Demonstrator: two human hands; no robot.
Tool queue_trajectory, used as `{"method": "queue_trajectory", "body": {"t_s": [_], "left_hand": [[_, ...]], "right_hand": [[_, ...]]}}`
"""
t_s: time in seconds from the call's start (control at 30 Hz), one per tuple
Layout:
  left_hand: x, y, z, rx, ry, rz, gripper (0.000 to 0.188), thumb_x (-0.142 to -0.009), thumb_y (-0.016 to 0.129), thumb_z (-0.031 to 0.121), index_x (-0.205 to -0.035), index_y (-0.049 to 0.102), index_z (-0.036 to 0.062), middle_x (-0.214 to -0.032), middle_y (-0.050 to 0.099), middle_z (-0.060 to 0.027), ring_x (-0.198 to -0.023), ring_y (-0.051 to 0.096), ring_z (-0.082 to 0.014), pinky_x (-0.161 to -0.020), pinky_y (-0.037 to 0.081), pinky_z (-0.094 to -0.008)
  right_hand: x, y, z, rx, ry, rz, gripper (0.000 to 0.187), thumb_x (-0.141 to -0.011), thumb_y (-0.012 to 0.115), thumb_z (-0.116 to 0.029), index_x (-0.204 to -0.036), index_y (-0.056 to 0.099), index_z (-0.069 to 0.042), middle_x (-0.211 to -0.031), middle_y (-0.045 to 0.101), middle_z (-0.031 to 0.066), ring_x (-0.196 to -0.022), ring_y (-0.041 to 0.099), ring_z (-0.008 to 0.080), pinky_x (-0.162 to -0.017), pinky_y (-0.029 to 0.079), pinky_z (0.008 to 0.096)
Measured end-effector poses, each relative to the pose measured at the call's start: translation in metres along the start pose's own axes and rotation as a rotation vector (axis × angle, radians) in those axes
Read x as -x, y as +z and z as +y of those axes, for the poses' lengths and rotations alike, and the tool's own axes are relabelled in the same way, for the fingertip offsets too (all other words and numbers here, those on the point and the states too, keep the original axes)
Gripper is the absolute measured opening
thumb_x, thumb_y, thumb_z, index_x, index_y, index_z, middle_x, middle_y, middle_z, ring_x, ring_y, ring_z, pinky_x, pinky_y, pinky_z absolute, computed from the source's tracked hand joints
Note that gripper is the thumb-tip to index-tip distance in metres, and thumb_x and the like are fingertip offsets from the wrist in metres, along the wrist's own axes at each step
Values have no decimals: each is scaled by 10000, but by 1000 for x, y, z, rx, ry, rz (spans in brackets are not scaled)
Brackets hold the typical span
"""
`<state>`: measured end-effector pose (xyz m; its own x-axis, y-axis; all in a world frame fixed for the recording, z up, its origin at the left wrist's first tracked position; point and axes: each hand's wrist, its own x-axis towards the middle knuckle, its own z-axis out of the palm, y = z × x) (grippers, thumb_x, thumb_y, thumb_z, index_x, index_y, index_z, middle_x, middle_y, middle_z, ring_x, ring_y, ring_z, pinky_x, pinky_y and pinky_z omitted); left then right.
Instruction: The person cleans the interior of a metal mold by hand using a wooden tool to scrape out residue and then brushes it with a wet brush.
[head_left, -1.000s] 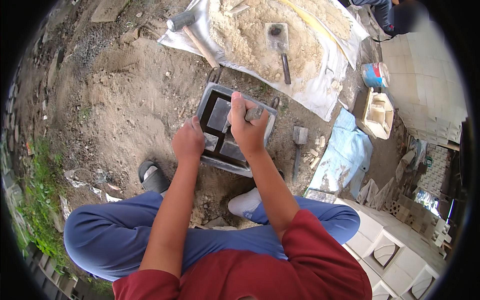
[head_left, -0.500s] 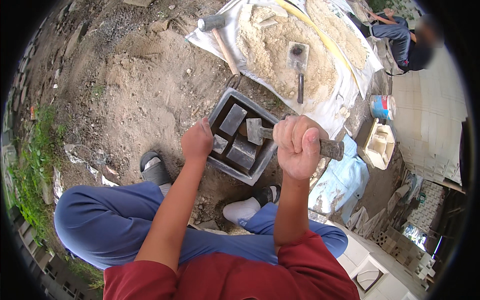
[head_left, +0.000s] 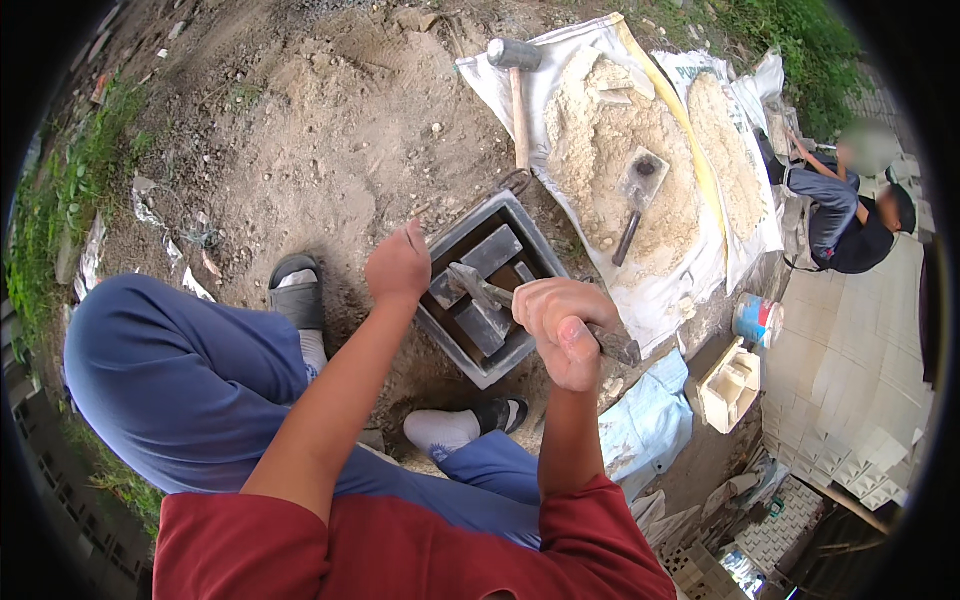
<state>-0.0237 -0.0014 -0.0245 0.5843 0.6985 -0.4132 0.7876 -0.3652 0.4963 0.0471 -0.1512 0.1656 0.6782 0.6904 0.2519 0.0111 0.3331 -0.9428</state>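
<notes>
A grey box-shaped mould (head_left: 487, 377) with dark rectangular blocks (head_left: 490, 250) inside stands on the dirt in front of me. My right hand (head_left: 565, 330) is closed round the thick handle of a small flat-bladed trowel (head_left: 466, 281), whose blade is over the mould's left part. Whether the blade touches a block I cannot tell. At the mould's left rim is my left hand (head_left: 398, 265), closed in a fist with the thumb up; what its fingers grip is hidden. A metal loop (head_left: 516, 181) shows at the mould's far corner.
Pale sand (head_left: 590, 150) lies on white sacks (head_left: 558, 190) at the far right, with another trowel (head_left: 642, 185) on it. A mallet (head_left: 515, 60) rests beside them. Nearer are a paint bucket (head_left: 758, 320), a hollow block (head_left: 725, 385) and blue cloth (head_left: 645, 412). A person (head_left: 850, 225) sits far right.
The trowel has moved left across the mould with my right hand, and its blade is now tilted. My left hand stays by the rim. The whole view has turned and shifted.
</notes>
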Motion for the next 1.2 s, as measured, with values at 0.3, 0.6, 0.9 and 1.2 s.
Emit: {"method": "queue_trajectory", "body": {"t_s": [0.3, 0.6, 0.9, 1.2], "left_hand": [[-2, -2, -4, -16, 54, 7, 520, -1069, 333, 416, -949, 699, 66, -876, 702, -252, -825, 671, -472, -761, 519, -584], [-3, -3, -8, 24, 67, 29, 495, -1068, 355, 376, -922, 698, 49, -828, 695, -243, -782, 666, -469, -735, 521, -581], [4, 5, -6, 42, 90, 41, 508, -1059, 368, 379, -868, 699, 44, -793, 695, -230, -758, 677, -450, -713, 533, -561], [2, 0, -3, 17, 107, 9, 478, -1067, 374, 348, -864, 677, 39, -818, 691, -236, -766, 658, -465, -720, 520, -572]], "right_hand": [[-11, -3, 32, 224, 52, -202, 361, -913, 583, -141, -615, 422, -17, -539, 364, 76, -457, 381, 264, -468, 313, 371], [-11, -10, 66, 314, 118, -129, 439, -964, 562, -190, -600, 410, 1, -543, 413, 84, -449, 418, 255, -472, 340, 357], [-12, -20, 70, 272, 149, -190, 391, -944, 597, -200, -622, 490, -6, -557, 453, 100, -472, 478, 260, -497, 411, 352], [-1, -20, 68, 243, 140, -139, 332, -933, 577, -149, -653, 502, 12, -574, 474, 109, -480, 488, 294, -490, 384, 373]]}}
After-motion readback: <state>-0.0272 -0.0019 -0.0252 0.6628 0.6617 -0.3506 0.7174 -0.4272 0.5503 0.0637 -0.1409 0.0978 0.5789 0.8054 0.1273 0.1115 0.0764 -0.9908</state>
